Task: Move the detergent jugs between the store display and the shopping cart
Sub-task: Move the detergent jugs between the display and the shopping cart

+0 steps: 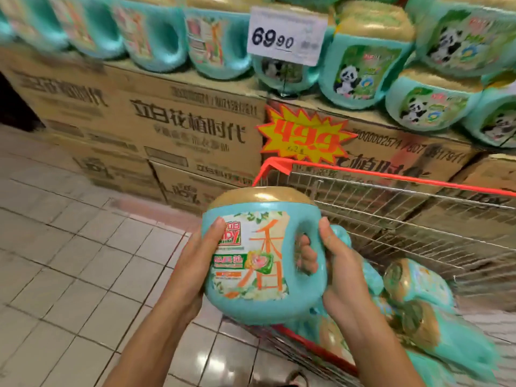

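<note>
I hold a teal detergent jug (251, 258) with a gold cap upright in front of me, over the left edge of the shopping cart (391, 177). My right hand (337, 263) grips its handle, fingers curled through the opening. My left hand (195, 263) presses flat against the jug's left side, fingertips on the label. Several more teal jugs (418, 297) lie on their sides inside the cart, below and right of the held one. Rows of the same jugs (360, 71) stand on the store display above.
The display is a stack of brown cardboard boxes (173, 127) carrying a white price sign (287, 34) and a yellow starburst tag (304, 135). The cart has a red rim and wire sides. White tiled floor (69, 261) spreads to the left.
</note>
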Available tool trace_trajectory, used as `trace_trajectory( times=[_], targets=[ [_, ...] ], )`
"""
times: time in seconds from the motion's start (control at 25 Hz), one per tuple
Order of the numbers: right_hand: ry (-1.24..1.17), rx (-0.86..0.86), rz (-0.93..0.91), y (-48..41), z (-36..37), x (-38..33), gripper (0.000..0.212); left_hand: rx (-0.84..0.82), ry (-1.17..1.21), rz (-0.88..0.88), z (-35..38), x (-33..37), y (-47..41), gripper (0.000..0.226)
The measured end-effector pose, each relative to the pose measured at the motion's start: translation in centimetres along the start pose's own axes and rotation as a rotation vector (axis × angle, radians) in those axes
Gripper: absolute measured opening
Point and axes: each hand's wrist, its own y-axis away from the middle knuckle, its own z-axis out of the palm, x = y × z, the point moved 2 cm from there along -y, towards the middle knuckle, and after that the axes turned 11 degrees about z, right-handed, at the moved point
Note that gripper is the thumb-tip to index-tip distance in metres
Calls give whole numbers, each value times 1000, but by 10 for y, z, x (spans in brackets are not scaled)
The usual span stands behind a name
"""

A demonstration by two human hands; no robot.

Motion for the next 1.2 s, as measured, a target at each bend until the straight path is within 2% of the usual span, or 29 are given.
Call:
trace_trajectory(
  times=[0.12,0.28,0.48,0.64,0.76,0.96,1.12,1.2],
  targets=[
    [-1,-26,59,-8,51,53,38,-16,-38,-8,-71,27,13,55],
    [15,-71,95,-25,115,118,39,-29,-103,-5,-161,63,22,45],
    [93,-53,76,-56,175,145,42,-10,-81,-13,-226,90,1,44],
    [110,-65,36,-95,210,127,43,-26,-27,-8,-246,105,-51,47],
    [62,-124,0,-138,241,102,40,-27,-34,39,-250,124,-108,41],
    [92,-165,-130,-200,309,32,36,-67,-91,173,-243,190,-205,44],
    [126,-247,-251,-228,356,-26,33,-177,-77,282,-231,244,-268,39],
    [129,-290,-324,-240,379,-56,30,-262,-127,341,-226,268,-298,59]
  ],
)
